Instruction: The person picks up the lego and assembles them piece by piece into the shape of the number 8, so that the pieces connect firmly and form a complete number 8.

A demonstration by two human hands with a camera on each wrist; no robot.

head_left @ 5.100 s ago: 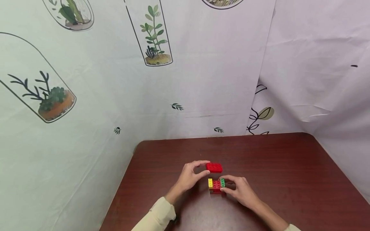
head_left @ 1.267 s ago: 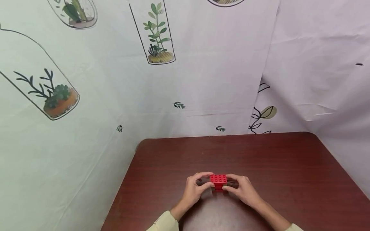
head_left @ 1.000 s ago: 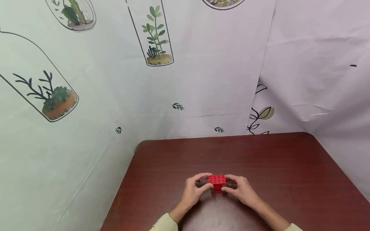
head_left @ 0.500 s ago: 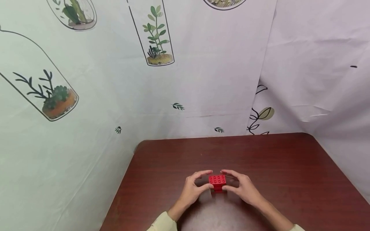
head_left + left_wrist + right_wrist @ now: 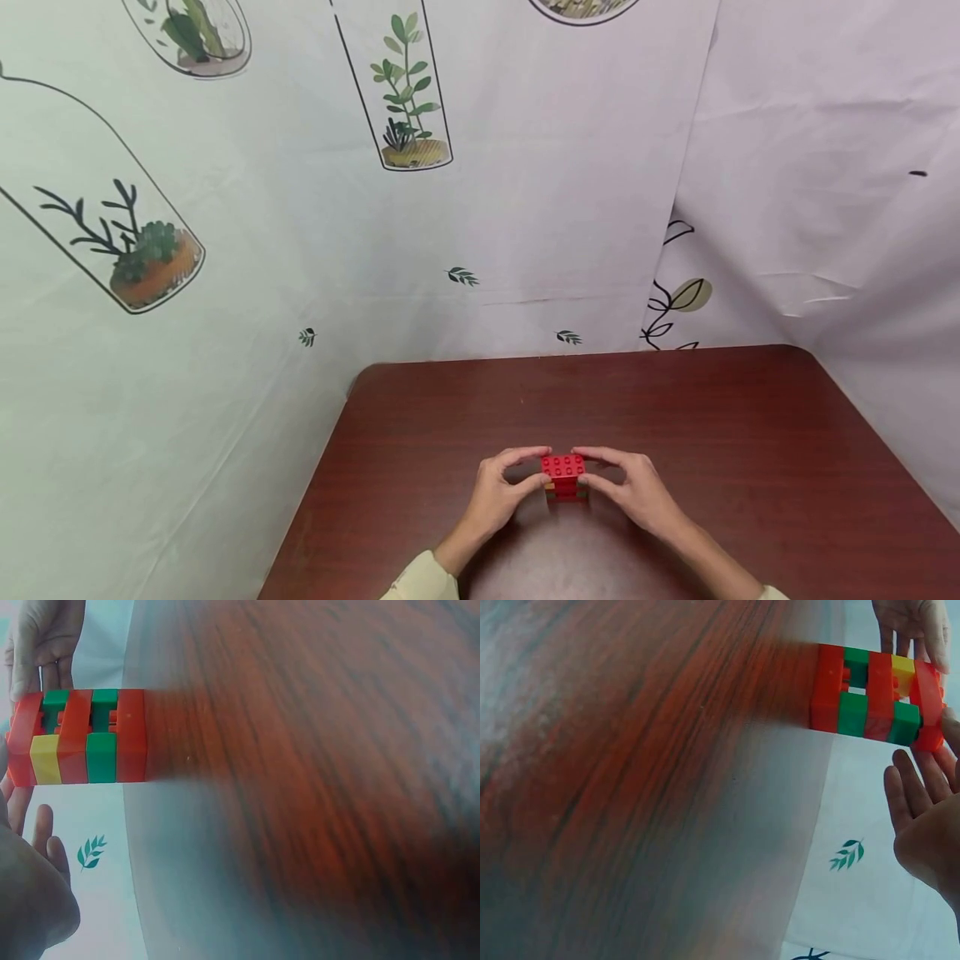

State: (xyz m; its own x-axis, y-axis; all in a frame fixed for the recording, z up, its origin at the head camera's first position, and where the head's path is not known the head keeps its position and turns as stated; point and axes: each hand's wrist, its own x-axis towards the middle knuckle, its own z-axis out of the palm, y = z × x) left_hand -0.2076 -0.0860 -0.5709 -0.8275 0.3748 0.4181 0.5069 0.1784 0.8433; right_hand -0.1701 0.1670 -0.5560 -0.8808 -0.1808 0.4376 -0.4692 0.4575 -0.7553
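A stack of toy building bricks (image 5: 75,754) stands on the brown table. From the bottom up it has a long red brick (image 5: 826,690), two green bricks, another long red brick (image 5: 880,697), then a yellow brick (image 5: 46,759) beside a green brick (image 5: 904,722). A red eight-stud brick (image 5: 562,466) tops it, slightly askew in the right wrist view. My left hand (image 5: 491,492) pinches the top brick's left end, thumb in front and fingers behind. On its right end, my right hand (image 5: 637,492) holds it the same way.
The dark red-brown table (image 5: 675,408) has rounded far corners. Behind it and at its sides hangs a pale cloth (image 5: 540,208) printed with plants in jars and small leaves.
Earlier my left hand held the red brick apart while my right held a green one. Now it tops the stack. My right thumb has moved up, and the raised fingertips have come down behind it.
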